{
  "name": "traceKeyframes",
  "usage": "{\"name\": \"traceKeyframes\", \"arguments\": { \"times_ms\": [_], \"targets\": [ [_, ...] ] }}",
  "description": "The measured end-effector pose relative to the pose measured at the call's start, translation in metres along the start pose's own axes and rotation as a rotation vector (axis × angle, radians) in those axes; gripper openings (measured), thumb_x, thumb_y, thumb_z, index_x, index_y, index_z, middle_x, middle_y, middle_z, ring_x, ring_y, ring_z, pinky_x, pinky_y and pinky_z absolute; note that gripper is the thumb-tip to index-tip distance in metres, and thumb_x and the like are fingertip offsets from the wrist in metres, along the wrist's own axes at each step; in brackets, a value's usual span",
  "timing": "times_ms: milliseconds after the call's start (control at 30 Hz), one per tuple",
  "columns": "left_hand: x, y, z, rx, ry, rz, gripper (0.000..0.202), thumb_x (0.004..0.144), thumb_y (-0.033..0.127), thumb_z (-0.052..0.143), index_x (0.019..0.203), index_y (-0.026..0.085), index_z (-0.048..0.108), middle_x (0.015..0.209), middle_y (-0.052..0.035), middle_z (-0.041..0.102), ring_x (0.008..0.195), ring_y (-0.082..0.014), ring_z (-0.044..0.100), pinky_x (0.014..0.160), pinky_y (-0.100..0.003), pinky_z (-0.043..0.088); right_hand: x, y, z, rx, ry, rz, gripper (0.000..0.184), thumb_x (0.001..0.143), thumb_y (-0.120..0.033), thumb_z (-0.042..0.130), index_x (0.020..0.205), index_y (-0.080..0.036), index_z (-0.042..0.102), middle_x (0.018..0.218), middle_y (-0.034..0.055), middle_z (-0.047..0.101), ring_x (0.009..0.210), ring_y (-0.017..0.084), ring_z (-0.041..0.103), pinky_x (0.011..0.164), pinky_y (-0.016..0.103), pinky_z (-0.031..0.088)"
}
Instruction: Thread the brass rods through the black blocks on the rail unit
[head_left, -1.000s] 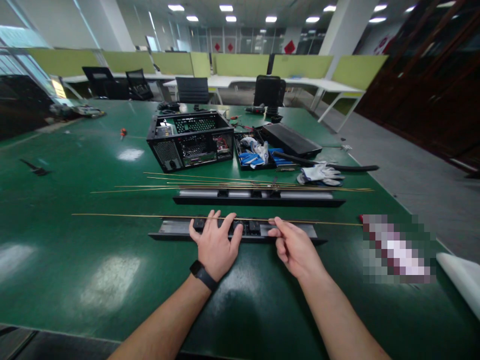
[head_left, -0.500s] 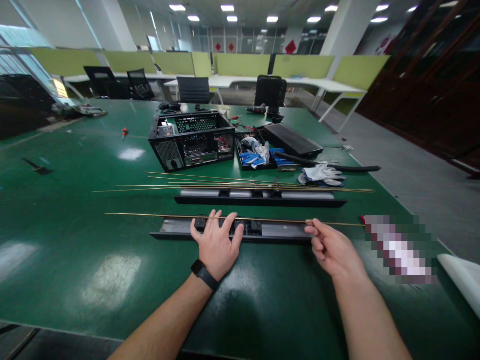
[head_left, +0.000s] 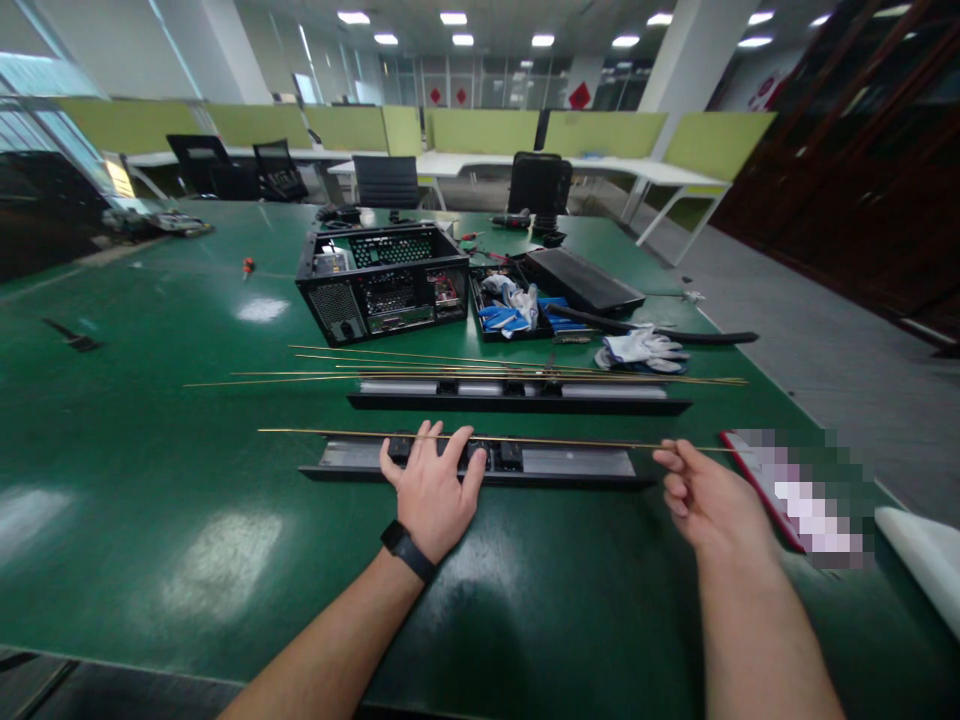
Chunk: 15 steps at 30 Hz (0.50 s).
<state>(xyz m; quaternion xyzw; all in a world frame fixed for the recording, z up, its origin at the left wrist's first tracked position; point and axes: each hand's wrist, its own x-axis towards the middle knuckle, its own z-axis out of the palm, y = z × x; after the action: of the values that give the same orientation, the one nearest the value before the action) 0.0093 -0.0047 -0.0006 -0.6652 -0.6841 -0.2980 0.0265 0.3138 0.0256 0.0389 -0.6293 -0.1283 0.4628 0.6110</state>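
My left hand, with a black watch at the wrist, lies spread over the nearer black and silver rail. Its fingers rest across small black blocks on that rail; some are hidden under it. A long thin brass-coloured rod runs along the rail's far side and passes by my left fingertips. Beyond the rail's right end, my right hand pinches this rod between thumb and fingers. Farther back, several similar rods lie along and over a second rail.
A black open computer case stands behind the rails. To its right are gloves in a black tray, a flat black panel, another glove and a dark tube. A red-edged blurred item lies at right.
My right hand has moved right, drawing the rod along, so its left end is now closer to the rail. My left hand has stayed in place on the rail.
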Motion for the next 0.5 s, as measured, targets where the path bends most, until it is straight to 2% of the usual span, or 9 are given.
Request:
{"name": "traceKeyframes", "arguments": {
  "times_ms": [100, 167, 267, 500],
  "targets": [
    [0.000, 0.000, 0.000, 0.002, 0.002, 0.001, 0.034, 0.103, 0.047, 0.053, 0.130, 0.035, 0.069, 0.142, -0.0132, 0.067, 0.144, -0.0323, 0.052, 0.122, -0.069, 0.007, -0.007, 0.004, 0.007, 0.006, 0.030, 0.021, 0.012, 0.099, -0.016, 0.060, 0.089, -0.013, 0.066, 0.066, -0.0010, 0.065, 0.032, 0.004, 0.039, 0.024, 0.016, 0.022],
    [0.000, 0.000, 0.000, 0.001, 0.004, 0.000, 0.034, 0.103, 0.047, 0.053, 0.130, 0.034, 0.069, 0.142, -0.0130, 0.067, 0.144, -0.0325, 0.052, 0.122, -0.069, 0.007, -0.012, 0.008, 0.013, -0.019, 0.004, 0.007, 0.010, 0.097, -0.017, 0.063, 0.090, -0.012, 0.068, 0.067, -0.0002, 0.066, 0.032, 0.004, 0.039, 0.024, 0.016, 0.022],
    [0.000, 0.000, -0.001, 0.000, 0.004, -0.001, 0.034, 0.103, 0.047, 0.053, 0.129, 0.034, 0.070, 0.142, -0.0129, 0.067, 0.143, -0.0328, 0.052, 0.122, -0.069, 0.007, -0.021, 0.017, 0.023, -0.052, -0.067, -0.007, 0.010, 0.093, -0.021, 0.069, 0.092, -0.012, 0.070, 0.067, 0.0012, 0.068, 0.031, 0.004, 0.039, 0.023, 0.016, 0.022],
    [0.000, 0.001, -0.001, 0.002, -0.001, 0.005, 0.033, 0.103, 0.047, 0.053, 0.129, 0.035, 0.070, 0.142, -0.0132, 0.067, 0.143, -0.0324, 0.052, 0.121, -0.069, 0.008, -0.048, 0.044, 0.053, -0.079, -0.270, 0.059, 0.025, 0.090, -0.033, 0.076, 0.100, -0.012, 0.070, 0.068, 0.0026, 0.069, 0.030, 0.005, 0.038, 0.024, 0.017, 0.022]
  ]
}}
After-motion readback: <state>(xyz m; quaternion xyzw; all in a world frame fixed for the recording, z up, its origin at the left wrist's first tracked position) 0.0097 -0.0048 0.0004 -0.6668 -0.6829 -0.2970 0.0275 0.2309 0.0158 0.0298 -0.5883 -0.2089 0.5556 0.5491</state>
